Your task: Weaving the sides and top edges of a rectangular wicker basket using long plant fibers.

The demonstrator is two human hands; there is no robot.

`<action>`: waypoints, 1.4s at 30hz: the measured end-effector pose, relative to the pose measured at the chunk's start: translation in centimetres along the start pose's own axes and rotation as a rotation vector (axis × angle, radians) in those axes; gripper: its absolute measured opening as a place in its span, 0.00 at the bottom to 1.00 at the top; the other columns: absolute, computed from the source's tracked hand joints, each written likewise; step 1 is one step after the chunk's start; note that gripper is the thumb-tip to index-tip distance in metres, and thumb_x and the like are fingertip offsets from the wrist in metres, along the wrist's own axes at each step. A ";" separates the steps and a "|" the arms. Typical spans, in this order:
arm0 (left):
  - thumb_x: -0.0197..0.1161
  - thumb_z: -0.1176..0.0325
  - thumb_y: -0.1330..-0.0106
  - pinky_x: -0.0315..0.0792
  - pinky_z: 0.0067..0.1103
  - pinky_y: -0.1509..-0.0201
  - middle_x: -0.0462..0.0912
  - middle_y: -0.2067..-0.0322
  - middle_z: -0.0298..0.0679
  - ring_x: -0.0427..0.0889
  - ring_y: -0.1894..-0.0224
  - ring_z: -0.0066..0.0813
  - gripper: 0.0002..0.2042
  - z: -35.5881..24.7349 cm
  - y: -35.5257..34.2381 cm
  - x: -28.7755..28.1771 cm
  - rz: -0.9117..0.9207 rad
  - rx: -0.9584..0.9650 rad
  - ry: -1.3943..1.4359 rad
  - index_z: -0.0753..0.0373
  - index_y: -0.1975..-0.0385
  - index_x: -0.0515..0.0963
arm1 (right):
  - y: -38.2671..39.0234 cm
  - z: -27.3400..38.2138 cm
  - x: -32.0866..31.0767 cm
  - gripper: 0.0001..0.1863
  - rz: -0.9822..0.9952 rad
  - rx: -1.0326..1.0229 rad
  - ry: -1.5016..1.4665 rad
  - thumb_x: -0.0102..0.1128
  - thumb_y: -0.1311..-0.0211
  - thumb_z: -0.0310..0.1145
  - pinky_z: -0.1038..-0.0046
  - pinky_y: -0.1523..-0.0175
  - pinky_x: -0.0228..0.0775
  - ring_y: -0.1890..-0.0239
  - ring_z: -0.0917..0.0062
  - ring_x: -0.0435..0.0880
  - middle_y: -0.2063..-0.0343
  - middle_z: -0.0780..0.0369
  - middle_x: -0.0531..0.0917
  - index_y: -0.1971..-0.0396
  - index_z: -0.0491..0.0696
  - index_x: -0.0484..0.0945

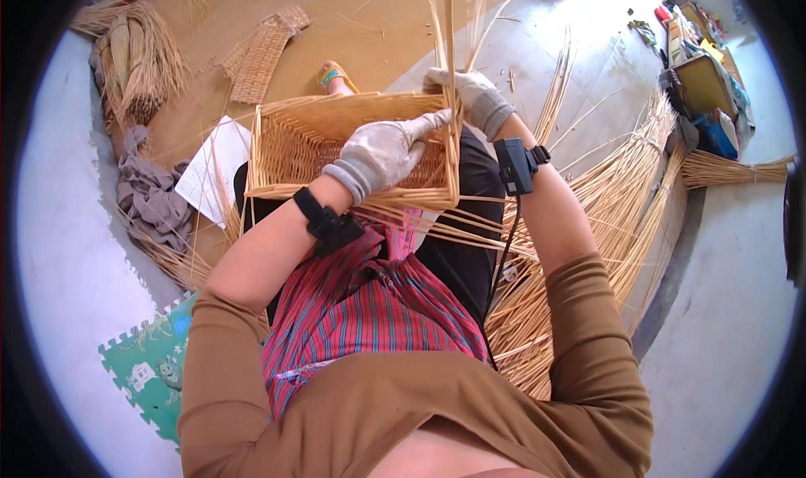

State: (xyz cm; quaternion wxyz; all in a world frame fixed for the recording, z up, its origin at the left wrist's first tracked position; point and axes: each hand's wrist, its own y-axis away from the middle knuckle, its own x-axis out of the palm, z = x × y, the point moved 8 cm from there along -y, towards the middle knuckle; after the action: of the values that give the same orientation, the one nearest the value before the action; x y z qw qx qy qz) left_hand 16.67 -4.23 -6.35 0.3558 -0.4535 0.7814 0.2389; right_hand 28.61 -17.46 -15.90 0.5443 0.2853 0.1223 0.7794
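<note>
L hand (382, 153), in a pale glove, reaches over the near side of the basket (281, 154); its index finger is stretched to the R end wall, other fingers half bent. If they pinch something, I can't tell. R hand (477, 100), gloved also, is outside the far R corner, fingers bent by the tall strip (447, 37) – grip or only touch, I can't tell, they are partly hidden. Prob. this puts one hand on each side of the wall, so it has support. Gloves are prob. vs. rough cane. The basket sits on the lap, open side up, so the knees seem to serve as a table. Loose canes (483, 226) trail from its near R corner, above the striped apron (378, 310). Farther out, the big straw bundle (596, 217) lies on the R – within easy reach, I suppose – and a flat woven piece (262, 58) on the floor ahead.
</note>
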 end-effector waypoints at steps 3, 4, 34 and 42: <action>0.58 0.77 0.30 0.75 0.36 0.38 0.82 0.46 0.51 0.81 0.43 0.51 0.21 -4.4 4.3 -1.9 -0.299 0.348 0.256 0.61 0.36 0.74 | 0.9 1.7 -2.0 0.19 -0.158 -0.187 0.269 0.69 0.33 0.42 0.71 0.53 0.81 0.63 0.74 0.88 0.63 0.60 0.90 0.57 0.39 0.87; 0.55 0.80 0.28 0.77 0.33 0.39 0.83 0.52 0.48 0.84 0.49 0.45 0.13 -6.2 6.4 -2.8 -0.344 0.378 0.410 0.67 0.45 0.78 | 1.0 2.4 -3.5 0.19 -0.210 -0.359 0.621 0.65 0.31 0.42 0.68 0.56 0.82 0.65 0.70 0.89 0.66 0.56 0.89 0.59 0.39 0.86; 0.76 0.46 0.42 0.71 0.31 0.31 0.74 0.36 0.61 0.79 0.37 0.52 0.64 6.1 11.7 -4.9 -0.245 -0.275 0.169 0.74 0.23 0.33 | 8.5 -0.8 1.2 0.13 -0.483 -0.218 -0.197 0.59 0.32 0.46 0.68 0.59 0.81 0.66 0.76 0.84 0.67 0.64 0.84 0.61 0.52 0.79; 0.70 0.50 0.42 0.82 0.33 0.52 0.89 0.59 0.50 0.89 0.57 0.42 0.29 26.2 26.5 -6.5 0.598 -0.633 -0.401 0.56 0.42 0.82 | 9.8 -0.6 2.5 0.14 -0.392 -0.153 -0.172 0.63 0.29 0.48 0.68 0.51 0.79 0.59 0.76 0.82 0.61 0.65 0.84 0.58 0.53 0.80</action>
State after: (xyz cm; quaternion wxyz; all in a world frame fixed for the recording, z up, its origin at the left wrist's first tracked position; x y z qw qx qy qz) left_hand 4.43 30.09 -16.50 0.2594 -0.2401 0.6825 0.6397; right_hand 19.99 -18.79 -10.68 0.7138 0.2791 0.0691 0.6386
